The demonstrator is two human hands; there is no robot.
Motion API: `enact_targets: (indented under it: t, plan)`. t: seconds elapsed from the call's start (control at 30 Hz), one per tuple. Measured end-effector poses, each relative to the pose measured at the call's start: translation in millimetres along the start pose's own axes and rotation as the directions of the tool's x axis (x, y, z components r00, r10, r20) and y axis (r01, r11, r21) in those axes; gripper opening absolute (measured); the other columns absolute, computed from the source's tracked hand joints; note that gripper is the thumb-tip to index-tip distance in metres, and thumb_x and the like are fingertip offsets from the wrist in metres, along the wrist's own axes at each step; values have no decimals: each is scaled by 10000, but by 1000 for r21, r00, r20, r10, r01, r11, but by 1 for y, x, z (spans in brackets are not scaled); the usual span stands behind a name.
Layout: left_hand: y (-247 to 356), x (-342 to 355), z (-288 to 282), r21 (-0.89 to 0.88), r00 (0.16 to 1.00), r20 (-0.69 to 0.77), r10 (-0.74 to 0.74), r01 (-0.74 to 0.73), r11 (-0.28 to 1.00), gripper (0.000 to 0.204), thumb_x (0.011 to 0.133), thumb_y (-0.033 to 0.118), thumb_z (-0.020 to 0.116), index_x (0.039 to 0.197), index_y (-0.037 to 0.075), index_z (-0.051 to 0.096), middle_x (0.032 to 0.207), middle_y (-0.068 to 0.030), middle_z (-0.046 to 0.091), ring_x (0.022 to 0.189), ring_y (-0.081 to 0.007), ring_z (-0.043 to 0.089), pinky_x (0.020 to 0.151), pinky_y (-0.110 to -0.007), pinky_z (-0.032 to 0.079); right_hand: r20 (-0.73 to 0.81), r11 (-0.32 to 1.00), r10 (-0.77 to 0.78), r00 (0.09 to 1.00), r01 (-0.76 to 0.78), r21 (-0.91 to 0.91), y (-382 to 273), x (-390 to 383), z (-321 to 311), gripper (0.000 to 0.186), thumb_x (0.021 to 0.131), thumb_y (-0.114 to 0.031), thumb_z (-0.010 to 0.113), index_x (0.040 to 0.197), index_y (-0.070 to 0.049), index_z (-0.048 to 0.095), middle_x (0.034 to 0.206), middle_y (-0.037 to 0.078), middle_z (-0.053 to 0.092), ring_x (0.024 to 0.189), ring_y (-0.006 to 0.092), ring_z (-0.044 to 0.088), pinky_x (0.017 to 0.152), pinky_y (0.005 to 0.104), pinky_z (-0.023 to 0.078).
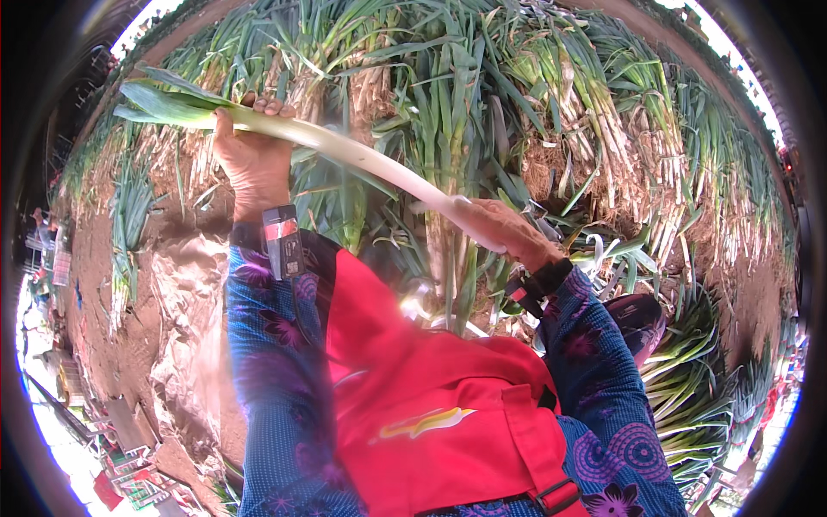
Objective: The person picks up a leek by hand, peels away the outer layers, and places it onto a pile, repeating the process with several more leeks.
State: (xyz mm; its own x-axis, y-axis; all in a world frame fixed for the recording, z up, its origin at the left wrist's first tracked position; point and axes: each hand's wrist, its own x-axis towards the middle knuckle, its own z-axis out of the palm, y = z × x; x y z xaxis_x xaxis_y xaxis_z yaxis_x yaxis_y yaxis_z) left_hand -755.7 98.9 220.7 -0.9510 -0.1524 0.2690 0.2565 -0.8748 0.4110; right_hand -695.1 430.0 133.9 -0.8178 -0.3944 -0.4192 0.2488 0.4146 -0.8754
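A long leek [353,153] stretches across in front of me, its trimmed green top at the far left and its white stem running down to the right. My left hand [251,155] is wrapped round it just below the leaves, thumb on the near side. Toward the root end, my right hand [508,228] grips the white stem; its fingers are partly blurred and the leek's tip is partly hidden there. Below the leek, more leeks [444,250] lie on the ground between my arms.
Piles of untrimmed leeks [603,129] with long green leaves spread across the far side. At the left, a crumpled beige sheet [185,319] lies on brown soil [103,345]. More leeks [689,388] are heaped beside my right arm. A red apron [448,414] covers my front.
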Motion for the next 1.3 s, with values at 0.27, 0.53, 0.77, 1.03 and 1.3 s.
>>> enact_targets:
  t: [0.27,0.53,0.77,1.03,1.3]
  plan:
    - [22,-9,-14,-46,988,-153,17,-25,999,360,786,310,643,920,33,455,748,-62,438,694,-190,433,694,-344,370,-135,626,-109,985,173,760,27,-6,-7,284,943,-254,534,986,12,624,845,78,646,710,172,617,683,300,517]
    - [37,-9,-43,-137,972,-220,88,-120,983,301,810,263,565,873,10,414,744,-85,417,664,-191,414,651,-330,380,-424,987,160,891,-154,48,144,-30,-158,306,916,-261,544,1111,-30,594,1006,81,633,929,222,589,834,337,462]
    - [16,-17,-32,-116,979,-196,49,-72,991,391,740,330,646,905,4,508,726,-54,473,673,-184,466,635,-317,424,-235,962,-235,943,190,-198,39,-39,-52,363,911,-229,580,1179,15,570,1025,74,628,977,141,564,877,277,439]
    - [-20,-24,-5,-17,992,-127,22,-24,1000,383,887,463,490,841,85,452,677,-3,391,609,-152,393,569,-305,331,-11,933,-344,939,340,-118,-11,-47,38,315,920,-190,578,1185,-27,530,927,24,613,791,123,546,686,260,457]
    - [-59,-22,39,88,970,-241,-2,24,996,325,927,402,499,891,82,456,738,-28,458,632,-157,426,603,-315,391,236,838,-222,946,61,542,2,-73,41,356,942,-346,509,1110,-32,530,670,6,503,465,75,436,431,208,348]
